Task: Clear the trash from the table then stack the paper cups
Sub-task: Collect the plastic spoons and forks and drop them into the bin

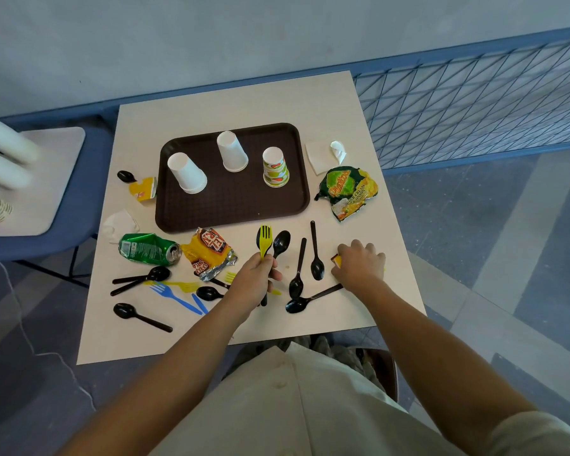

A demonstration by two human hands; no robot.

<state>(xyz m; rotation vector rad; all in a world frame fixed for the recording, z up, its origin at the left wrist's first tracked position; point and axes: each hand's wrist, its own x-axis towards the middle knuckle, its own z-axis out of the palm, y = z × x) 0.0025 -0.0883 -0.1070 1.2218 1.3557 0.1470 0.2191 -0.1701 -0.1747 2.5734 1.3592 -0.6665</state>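
A pale square table (359,301) is standing by a grey wall, with a blue wire fence (474,103) beside it on the right. A brown tray (231,205) is lying on the far half of the table. 3 paper cups are sitting upside down on the tray: a white cup (187,173) on the left, a second white cup (232,151) in the middle, and a printed cup (275,166) on the right.

Trash is lying all around the tray. A green and yellow chip bag (348,192) is lying to the right of the tray, and a crumpled napkin (338,151) is sitting just beyond it. A squashed green can (148,249) is lying near the tray's front left corner. Right beside the can, an orange snack wrapper (209,255) is lying with its foil showing. A small yellow wrapper (143,189) is touching the tray's left edge.

The left hand (255,278) is gripping a yellow fork (265,240) and some black spoons (281,243) in a closed fist, with their heads pointing at the tray. The right hand (359,264) is pressing down on a small yellow packet (336,260) near the table's right edge, with its fingers curled over it. More black spoons, yellow forks and a blue fork (171,294) are lying loose on the near side of the table.
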